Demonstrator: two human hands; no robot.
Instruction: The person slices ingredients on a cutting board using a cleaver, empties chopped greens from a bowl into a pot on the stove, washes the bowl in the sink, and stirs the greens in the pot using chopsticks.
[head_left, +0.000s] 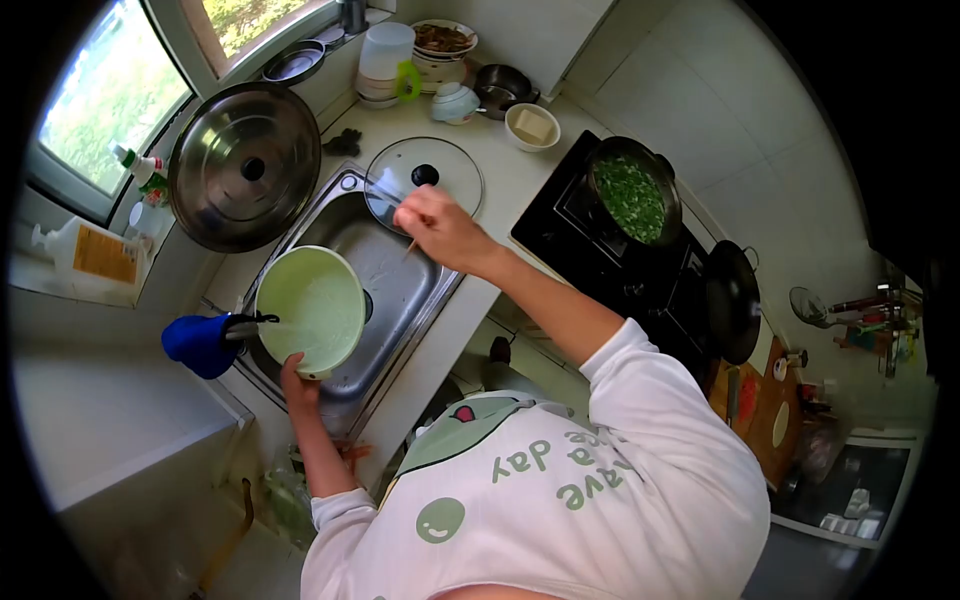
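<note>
My left hand grips the near rim of a pale green basin, which is tilted over the steel sink. Water runs into the basin from a tap with a blue cover. My right hand is closed around thin sticks that look like chopsticks, partly hidden by the fingers and blurred. Below that fist lies the sink's bare floor. A glass lid with a black knob rests on the counter just behind the right hand.
A large steel lid leans by the window. Bowls, a plastic jug and a small pot stand at the back. On the black stove sit a pan of chopped greens and a dark wok. A cutting board lies farther right.
</note>
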